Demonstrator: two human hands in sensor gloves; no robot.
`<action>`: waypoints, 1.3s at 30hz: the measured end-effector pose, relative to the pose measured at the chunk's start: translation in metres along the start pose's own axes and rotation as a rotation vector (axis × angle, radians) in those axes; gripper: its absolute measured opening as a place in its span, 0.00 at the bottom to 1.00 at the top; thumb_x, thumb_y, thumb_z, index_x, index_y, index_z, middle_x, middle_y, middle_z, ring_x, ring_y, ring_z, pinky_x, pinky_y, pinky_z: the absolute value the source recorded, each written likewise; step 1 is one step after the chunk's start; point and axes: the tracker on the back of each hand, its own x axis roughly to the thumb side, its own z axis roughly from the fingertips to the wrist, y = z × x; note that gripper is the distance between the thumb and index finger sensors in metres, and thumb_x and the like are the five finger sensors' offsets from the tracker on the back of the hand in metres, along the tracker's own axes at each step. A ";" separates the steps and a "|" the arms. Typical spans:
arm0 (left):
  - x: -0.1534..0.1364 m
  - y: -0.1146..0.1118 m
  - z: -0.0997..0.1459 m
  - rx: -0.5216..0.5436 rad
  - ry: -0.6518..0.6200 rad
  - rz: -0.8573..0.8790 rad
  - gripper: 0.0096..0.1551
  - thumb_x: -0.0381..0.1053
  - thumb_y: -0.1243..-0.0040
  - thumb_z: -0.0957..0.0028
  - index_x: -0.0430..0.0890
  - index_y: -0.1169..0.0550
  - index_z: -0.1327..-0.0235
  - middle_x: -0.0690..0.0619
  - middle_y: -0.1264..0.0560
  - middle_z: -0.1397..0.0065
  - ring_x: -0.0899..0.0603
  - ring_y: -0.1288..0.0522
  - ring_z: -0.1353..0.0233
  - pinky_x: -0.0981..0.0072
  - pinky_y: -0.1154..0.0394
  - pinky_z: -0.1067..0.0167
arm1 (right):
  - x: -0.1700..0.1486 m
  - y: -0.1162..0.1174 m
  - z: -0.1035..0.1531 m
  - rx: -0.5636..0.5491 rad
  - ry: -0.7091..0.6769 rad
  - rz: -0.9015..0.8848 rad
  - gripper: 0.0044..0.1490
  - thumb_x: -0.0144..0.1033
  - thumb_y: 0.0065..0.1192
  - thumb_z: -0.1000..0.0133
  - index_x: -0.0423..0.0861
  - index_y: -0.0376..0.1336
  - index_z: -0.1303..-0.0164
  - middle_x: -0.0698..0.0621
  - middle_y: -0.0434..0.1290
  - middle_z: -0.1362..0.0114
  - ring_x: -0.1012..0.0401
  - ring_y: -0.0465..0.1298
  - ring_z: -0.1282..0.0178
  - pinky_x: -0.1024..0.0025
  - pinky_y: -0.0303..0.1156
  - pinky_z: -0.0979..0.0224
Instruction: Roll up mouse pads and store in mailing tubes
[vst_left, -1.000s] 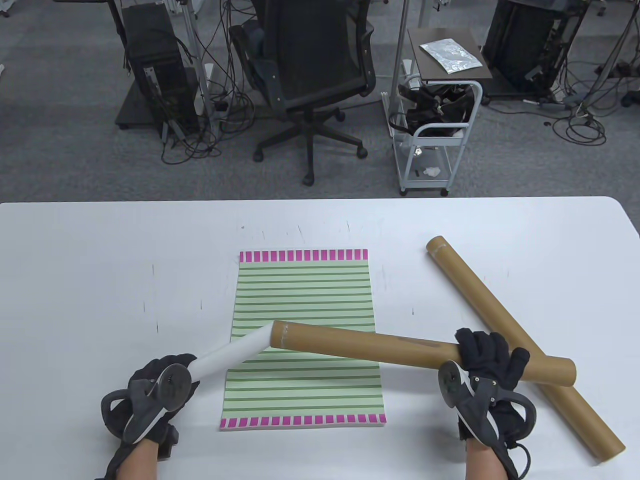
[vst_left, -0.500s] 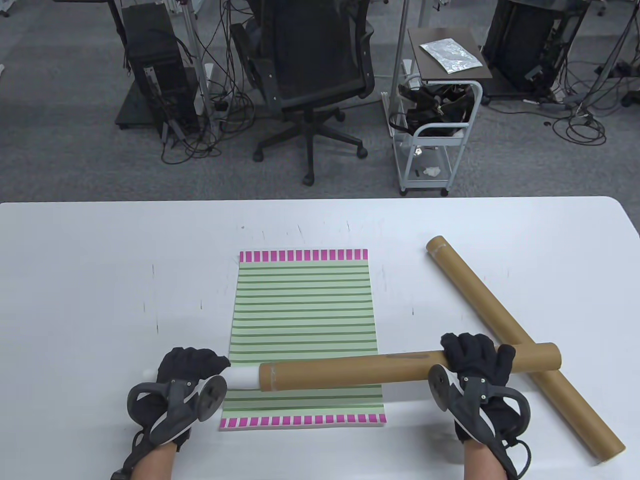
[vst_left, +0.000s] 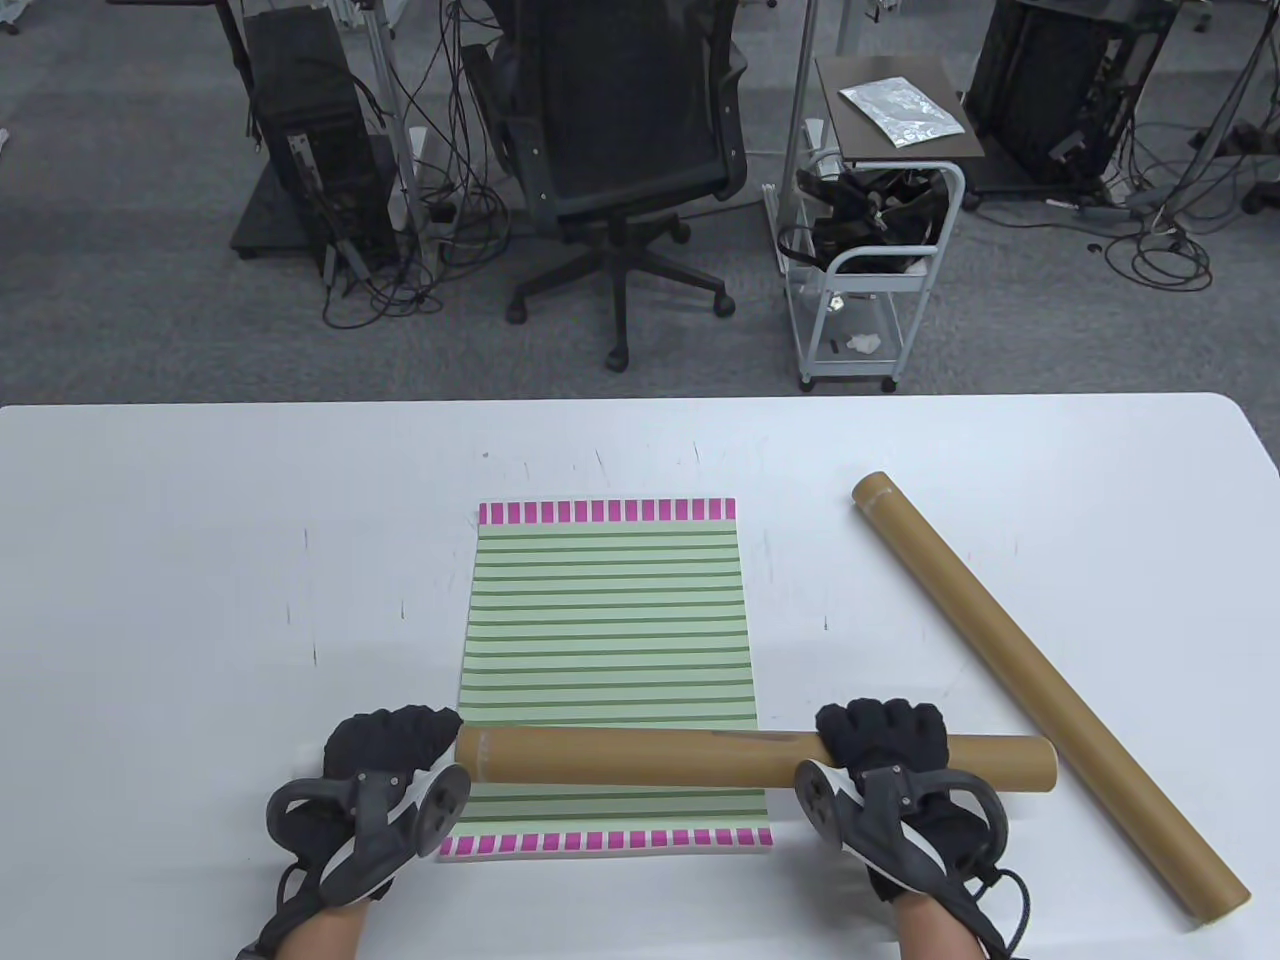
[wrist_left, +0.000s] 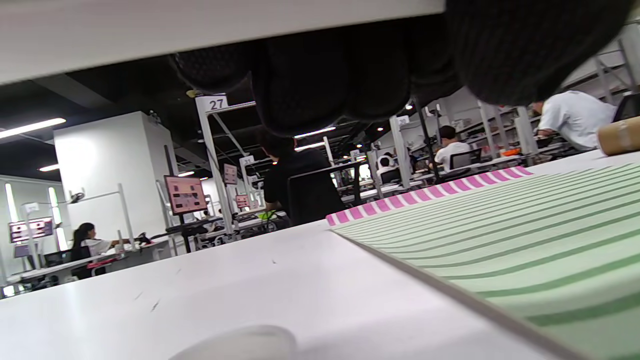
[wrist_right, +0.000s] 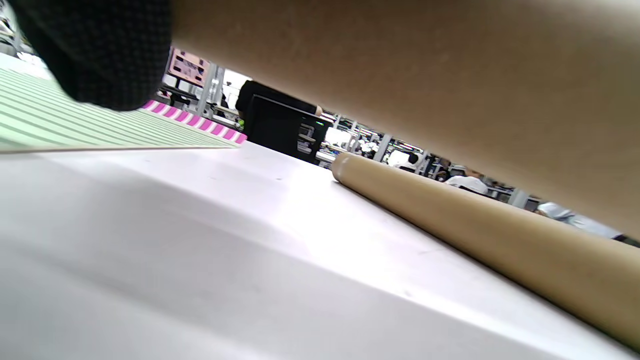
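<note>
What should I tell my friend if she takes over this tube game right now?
Right hand grips the held tube, which lies across the near end of the striped pad.
Left hand is at that tube's left end; its grip is hidden.
No white roll shows outside the tube.
The second tube lies on the table, untouched.
Left to do: roll the striped pad and store it.

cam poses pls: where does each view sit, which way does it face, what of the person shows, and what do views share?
Table view: high, looking down; both hands, left hand at the held tube's end, right hand gripping it.
Left wrist view: low over the table, facing across the striped mouse pad; gloved fingers on top.
Right wrist view: under the held tube, facing the second tube.
Shared: striped pad and second tube in table view.
</note>
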 end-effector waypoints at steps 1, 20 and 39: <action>-0.002 -0.002 -0.001 -0.008 0.014 0.003 0.27 0.68 0.31 0.64 0.66 0.24 0.51 0.66 0.19 0.44 0.56 0.18 0.42 0.60 0.24 0.31 | 0.002 -0.002 0.000 -0.022 -0.014 -0.003 0.41 0.58 0.70 0.57 0.62 0.56 0.35 0.58 0.66 0.28 0.56 0.68 0.28 0.47 0.59 0.17; -0.045 -0.004 -0.002 -0.057 0.008 0.344 0.48 0.78 0.50 0.70 0.70 0.38 0.28 0.68 0.41 0.17 0.55 0.37 0.15 0.42 0.49 0.13 | -0.007 -0.033 0.000 -0.116 0.014 -0.052 0.42 0.58 0.73 0.61 0.62 0.60 0.37 0.58 0.72 0.34 0.59 0.75 0.36 0.52 0.68 0.25; -0.098 -0.044 0.001 -0.180 0.375 1.321 0.50 0.78 0.58 0.54 0.57 0.51 0.21 0.52 0.41 0.17 0.43 0.36 0.18 0.58 0.32 0.21 | 0.002 -0.037 -0.001 -0.147 -0.025 -0.105 0.42 0.59 0.73 0.61 0.61 0.61 0.36 0.58 0.73 0.34 0.60 0.75 0.37 0.54 0.68 0.25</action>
